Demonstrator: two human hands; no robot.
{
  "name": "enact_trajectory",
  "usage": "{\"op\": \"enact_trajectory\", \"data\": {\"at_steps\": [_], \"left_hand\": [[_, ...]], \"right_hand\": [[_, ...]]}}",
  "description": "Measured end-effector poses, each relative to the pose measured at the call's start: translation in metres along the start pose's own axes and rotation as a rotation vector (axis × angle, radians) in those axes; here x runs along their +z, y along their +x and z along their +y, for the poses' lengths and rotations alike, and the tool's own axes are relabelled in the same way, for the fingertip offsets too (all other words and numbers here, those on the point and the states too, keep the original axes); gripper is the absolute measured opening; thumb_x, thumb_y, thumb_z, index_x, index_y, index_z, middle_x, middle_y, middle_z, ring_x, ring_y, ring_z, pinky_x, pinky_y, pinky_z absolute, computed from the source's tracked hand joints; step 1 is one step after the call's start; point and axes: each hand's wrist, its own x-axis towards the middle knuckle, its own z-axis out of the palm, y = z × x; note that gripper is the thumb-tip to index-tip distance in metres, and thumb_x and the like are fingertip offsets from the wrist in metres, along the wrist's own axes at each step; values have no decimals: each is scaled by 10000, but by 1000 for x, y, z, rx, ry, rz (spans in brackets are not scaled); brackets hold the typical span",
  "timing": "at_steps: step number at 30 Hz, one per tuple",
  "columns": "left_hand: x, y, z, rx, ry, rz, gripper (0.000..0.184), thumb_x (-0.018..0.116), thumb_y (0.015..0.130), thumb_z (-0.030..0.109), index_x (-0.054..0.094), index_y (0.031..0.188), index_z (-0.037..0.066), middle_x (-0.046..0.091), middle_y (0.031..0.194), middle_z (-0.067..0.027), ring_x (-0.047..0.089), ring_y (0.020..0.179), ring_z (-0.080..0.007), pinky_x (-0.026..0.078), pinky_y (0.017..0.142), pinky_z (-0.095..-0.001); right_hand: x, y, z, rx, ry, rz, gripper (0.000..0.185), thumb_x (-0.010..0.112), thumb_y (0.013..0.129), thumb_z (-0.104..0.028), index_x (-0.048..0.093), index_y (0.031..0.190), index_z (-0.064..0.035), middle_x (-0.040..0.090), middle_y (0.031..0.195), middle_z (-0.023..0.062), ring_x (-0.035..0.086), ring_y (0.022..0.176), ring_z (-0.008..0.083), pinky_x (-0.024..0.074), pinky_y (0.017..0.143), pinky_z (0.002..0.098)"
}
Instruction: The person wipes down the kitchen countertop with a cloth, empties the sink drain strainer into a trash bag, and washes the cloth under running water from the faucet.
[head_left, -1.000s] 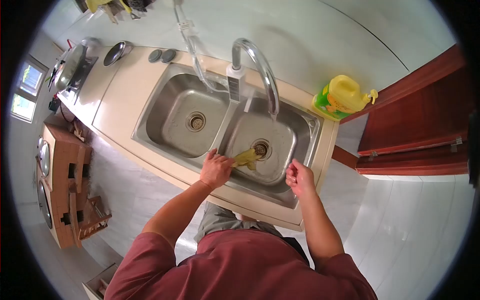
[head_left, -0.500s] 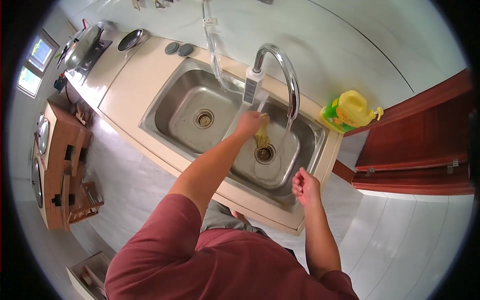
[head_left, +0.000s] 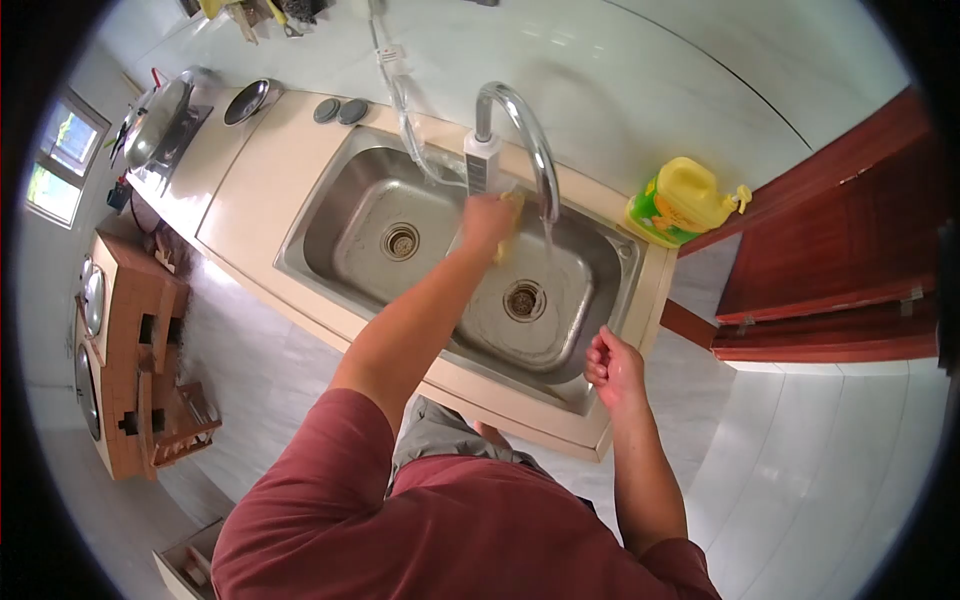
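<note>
My left hand (head_left: 489, 220) is closed on a yellow cloth (head_left: 504, 250) at the divider of a double steel sink (head_left: 286, 258), just in front of the faucet's white base. Part of the cloth shows beyond my fingers; the rest is hidden by the hand. Water runs from the curved chrome faucet (head_left: 541, 150) into the right basin, over to the right of the cloth. Above the sink's front right corner, my right hand (head_left: 615, 370) is curled into a loose fist with nothing visible in it.
A yellow-green pump bottle (head_left: 690, 200) stands on the counter right of the sink. Two dark round lids (head_left: 340, 111) and a black pan (head_left: 247, 102) lie along the back left. A large lidded wok (head_left: 160, 125) sits at the far left. Red-brown wood panels (head_left: 830, 270) rise at right.
My left hand has drawn the cloth back and left, from over the right basin toward the faucet base. The right hand keeps nearly the same pose. The whole view has shifted slightly.
</note>
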Motion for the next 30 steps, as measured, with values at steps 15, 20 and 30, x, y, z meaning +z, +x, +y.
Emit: {"op": "enact_trajectory", "data": {"at_steps": [15,20,30], "left_hand": [[-6,-80,-12,86,134,-187,317,734,886,180,762,1132,-18,748,944,-83,664,842,-150,521,761,-315],[-3,-103,-21,114,40,-200,310,708,898,125,733,1149,-56,736,962,-89,674,867,-157,528,769,-318],[-2,-161,-60,6,-196,-274,338,693,924,87,696,1237,-40,734,1072,-106,699,917,-189,562,799,-338]], "right_hand": [[-21,13,0,26,52,-124,283,585,1022,-312,591,870,-73,557,689,24,413,495,102,278,423,246],[-8,4,-3,-38,-20,-144,309,596,1020,-317,639,887,-42,594,717,41,472,538,130,359,482,274],[-17,-11,-14,-119,-194,-172,261,586,1013,-281,655,917,-48,643,764,61,558,603,152,460,531,300]]}}
